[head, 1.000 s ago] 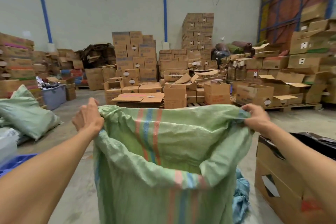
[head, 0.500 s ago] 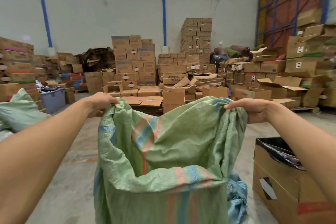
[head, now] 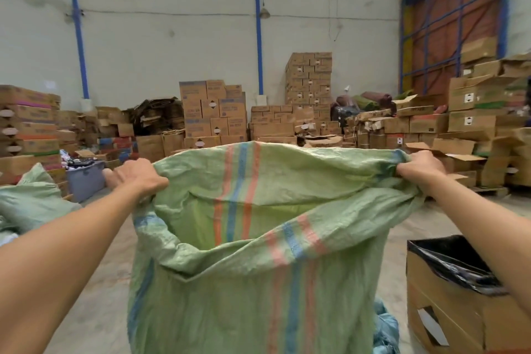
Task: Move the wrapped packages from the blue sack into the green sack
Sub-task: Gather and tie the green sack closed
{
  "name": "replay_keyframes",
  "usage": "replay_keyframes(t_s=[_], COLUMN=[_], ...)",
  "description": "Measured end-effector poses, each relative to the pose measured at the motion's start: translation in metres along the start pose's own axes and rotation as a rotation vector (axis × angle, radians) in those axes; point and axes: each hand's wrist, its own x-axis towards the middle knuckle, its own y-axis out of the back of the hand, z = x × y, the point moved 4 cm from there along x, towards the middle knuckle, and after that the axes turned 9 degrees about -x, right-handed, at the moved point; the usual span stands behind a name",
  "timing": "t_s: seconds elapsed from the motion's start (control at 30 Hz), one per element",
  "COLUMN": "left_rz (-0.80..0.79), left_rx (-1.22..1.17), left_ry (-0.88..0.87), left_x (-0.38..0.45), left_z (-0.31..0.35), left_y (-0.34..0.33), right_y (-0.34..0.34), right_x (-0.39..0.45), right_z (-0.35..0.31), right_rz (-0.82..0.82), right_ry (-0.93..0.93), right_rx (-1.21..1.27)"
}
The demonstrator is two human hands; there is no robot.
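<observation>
Green sack (head: pixel 258 282): woven, with orange and blue stripes, standing upright at centre, mouth pulled wide open; far rim raised higher than near rim, which sags in a fold.
Sack contents: only bare green lining seen through the mouth; bottom hidden, so cannot tell whether any package lies inside.
Blue sack (head: pixel 386 327): crumpled on the floor just behind the green sack's lower right side, mostly hidden; nothing of its contents visible.
Cardboard box (head: pixel 448 313): at lower right, open top lined with a black plastic bag (head: pixel 451 264); inside too dark to read.
Grey bin (head: pixel 86 178): at left beyond the hand, heaped with dark mixed items, too small to tell apart.
Second green sack (head: pixel 31 201): lying filled and bulging at far left.
Left hand (head: pixel 135 177): arm stretched forward, back of hand up, fingers (head: pixel 156 182) curled over and clamped on the sack's left rim corner.
Right hand (head: pixel 419 167): arm stretched forward from lower right, fingers (head: pixel 405 170) closed tight round a bunched right rim corner.
Hands relative to each other: well apart, at about the same height, rim cloth taut between them.
Background: stacked cartons (head: pixel 309 80) along the far wall.
</observation>
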Motion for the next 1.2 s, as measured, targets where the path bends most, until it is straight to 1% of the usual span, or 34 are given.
replay_keyframes(t_s=[0.03, 0.07, 0.1, 0.13, 0.17, 0.2, 0.23, 0.27, 0.3, 0.33, 0.37, 0.4, 0.43, 0.47, 0.5, 0.53, 0.57, 0.6, 0.67, 0.73, 0.77, 0.8, 0.83, 0.9, 0.93, 0.97, 1.0, 1.07, 1.13, 1.17, 1.2], left_rz=[-0.055, -0.135, -0.214, -0.301, -0.381, -0.443, -0.491, -0.490, -0.425, -0.297, -0.112, 0.055, 0.190, 0.277, 0.329, 0.344, 0.327, 0.261, -0.009, -0.333, -0.452, -0.528, -0.550, -0.457, -0.403, -0.346, -0.256, -0.041, 0.096, 0.115, 0.086], left_rx=[-0.030, -0.106, -0.238, -0.409, -0.587, -0.715, -0.751, -0.722, -0.623, -0.478, -0.334, -0.239, -0.183, -0.128, -0.074, -0.029, -0.007, -0.029, -0.191, -0.555, -0.678, -0.750, -0.775, -0.829, -0.876, -0.910, -0.887, -0.778, -0.767, -0.768, -0.787], left_ry=[-0.004, -0.005, -0.010, -0.005, 0.021, 0.046, 0.046, 0.008, -0.058, -0.133, -0.182, -0.212, -0.235, -0.261, -0.259, -0.224, -0.177, -0.139, -0.047, 0.047, 0.090, 0.098, 0.070, -0.039, -0.111, -0.169, -0.232, -0.342, -0.403, -0.433, -0.461], left_x=[0.003, 0.007, 0.009, 0.014, 0.016, 0.017, 0.016, 0.018, 0.021, 0.020, 0.021, 0.018, 0.013, 0.015, 0.014, 0.014, 0.012, 0.014, 0.012, 0.006, 0.000, -0.003, -0.005, 0.000, 0.004, 0.008, 0.007, -0.006, -0.020, -0.026, -0.033], left_z=[0.000, 0.001, 0.005, 0.007, 0.012, 0.014, 0.016, 0.018, 0.019, 0.022, 0.021, 0.020, 0.017, 0.012, 0.006, 0.001, -0.003, -0.005, 0.000, 0.014, 0.024, 0.034, 0.046, 0.068, 0.079, 0.088, 0.098, 0.120, 0.147, 0.162, 0.176], left_y=[-0.002, -0.005, -0.006, -0.007, -0.005, -0.003, -0.005, -0.005, -0.002, 0.000, 0.003, 0.006, 0.010, 0.008, 0.008, 0.009, 0.013, 0.015, 0.017, 0.019, 0.023, 0.027, 0.035, 0.050, 0.054, 0.059, 0.067, 0.084, 0.100, 0.107, 0.111], right_y=[0.000, 0.003, 0.006, 0.009, 0.012, 0.012, 0.011, 0.009, 0.009, 0.009, 0.011, 0.014, 0.018, 0.023, 0.028, 0.031, 0.033, 0.032, 0.028, 0.023, 0.022, 0.021, 0.021, 0.022, 0.023, 0.025, 0.026, 0.031, 0.036, 0.037, 0.035], right_x=[-0.001, -0.002, 0.000, 0.001, 0.000, -0.001, -0.006, -0.011, -0.014, -0.015, -0.016, -0.015, -0.014, -0.014, -0.015, -0.015, -0.015, -0.011, -0.007, -0.002, -0.001, -0.002, -0.007, -0.023, -0.026, -0.029, -0.028, -0.034, -0.047, -0.055, -0.059], right_z=[-0.003, -0.008, -0.012, -0.016, -0.019, -0.022, -0.026, -0.030, -0.033, -0.034, -0.036, -0.035, -0.033, -0.027, -0.021, -0.013, -0.006, -0.003, -0.007, -0.021, -0.031, -0.041, -0.049, -0.063, -0.071, -0.080, -0.091, -0.117, -0.145, -0.158, -0.172], right_rz=[-0.149, -0.250, -0.302, -0.344, -0.407, -0.491, -0.584, -0.655, -0.640, -0.539, -0.372, -0.155, 0.052, 0.224, 0.362, 0.460, 0.503, 0.487, 0.338, 0.129, 0.026, -0.062, -0.148, -0.335, -0.378, -0.399, -0.396, -0.393, -0.393, -0.401, -0.437], right_ry=[-0.042, -0.066, -0.062, -0.036, 0.016, 0.092, 0.156, 0.202, 0.262, 0.351, 0.424, 0.461, 0.453, 0.407, 0.347, 0.289, 0.230, 0.181, 0.139, 0.157, 0.162, 0.161, 0.129, 0.009, -0.026, -0.034, -0.027, 0.022, 0.085, 0.117, 0.149], right_rx=[0.103, 0.188, 0.237, 0.251, 0.268, 0.308, 0.379, 0.457, 0.484, 0.405, 0.246, 0.077, -0.045, -0.073, -0.053, -0.035, -0.037, -0.063, -0.114, -0.073, -0.008, 0.053, 0.126, 0.371, 0.493, 0.615, 0.731, 0.916, 0.965, 0.959, 0.953])
